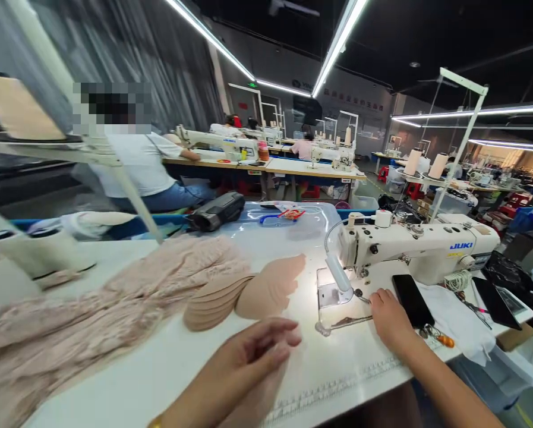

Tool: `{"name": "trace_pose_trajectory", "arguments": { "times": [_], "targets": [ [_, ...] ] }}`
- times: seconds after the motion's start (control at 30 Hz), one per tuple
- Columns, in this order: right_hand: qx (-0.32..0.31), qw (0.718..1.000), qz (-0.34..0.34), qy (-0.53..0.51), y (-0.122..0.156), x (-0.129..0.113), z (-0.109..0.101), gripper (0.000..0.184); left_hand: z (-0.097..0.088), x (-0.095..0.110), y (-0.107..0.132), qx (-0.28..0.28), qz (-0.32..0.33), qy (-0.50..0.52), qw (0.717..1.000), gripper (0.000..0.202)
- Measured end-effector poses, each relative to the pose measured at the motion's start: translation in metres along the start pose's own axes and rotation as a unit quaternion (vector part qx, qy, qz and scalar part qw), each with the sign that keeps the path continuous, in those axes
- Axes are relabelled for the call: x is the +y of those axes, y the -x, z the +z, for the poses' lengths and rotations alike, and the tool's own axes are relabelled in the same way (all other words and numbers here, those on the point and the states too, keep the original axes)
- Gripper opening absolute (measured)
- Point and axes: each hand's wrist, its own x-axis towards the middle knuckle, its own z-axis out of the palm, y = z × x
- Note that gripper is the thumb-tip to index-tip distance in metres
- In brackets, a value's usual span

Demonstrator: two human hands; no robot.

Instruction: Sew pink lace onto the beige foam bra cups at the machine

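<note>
My left hand (252, 356) hovers over the white table (128, 380), thumb and fingers apart and nothing visible in them. Just beyond it lie two fanned stacks of beige, rounded fabric pieces (217, 302). My right hand (390, 321) is beside the needle area of a white JUKI sewing machine (422, 249). Its fingers are closed round a small metal tool (363, 297), of which only the tip shows over the machine's metal plate (331, 296); its kind is not clear. A lit white lamp (338, 273) hangs over that plate.
Pale pink lace fabric (159, 285) spreads over the left side. Right of my right hand lie a black phone (412, 300), a white cloth (457, 324) and an orange key fob (445, 340). A translucent blue plastic surface (288, 229) is behind. A person (136, 163) sits at the left.
</note>
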Motion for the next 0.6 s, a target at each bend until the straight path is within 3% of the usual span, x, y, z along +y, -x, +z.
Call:
{"name": "trace_pose_trajectory", "arguments": {
  "times": [0.1,0.17,0.27,0.4,0.6],
  "targets": [
    [-0.024,0.996,-0.044,-0.072,0.017,-0.026,-0.008,0.016,0.031,0.0,-0.001,-0.037,-0.041,0.11,0.992,0.064],
    [-0.011,0.988,-0.1,-0.117,0.027,-0.046,-0.015,0.007,0.041,0.004,-0.006,-0.055,-0.056,0.146,0.986,0.071],
    [0.059,0.981,-0.176,-0.064,0.032,-0.071,-0.019,0.01,0.044,0.011,-0.01,-0.055,-0.071,0.152,0.984,0.076],
    [0.136,0.969,-0.205,0.019,0.026,-0.091,-0.009,0.016,0.044,0.018,-0.01,-0.05,-0.073,0.173,0.981,0.074],
    [0.154,0.969,-0.194,0.017,0.027,-0.105,-0.002,0.019,0.054,0.017,-0.008,-0.066,-0.058,0.156,0.984,0.075]
  ]
}}
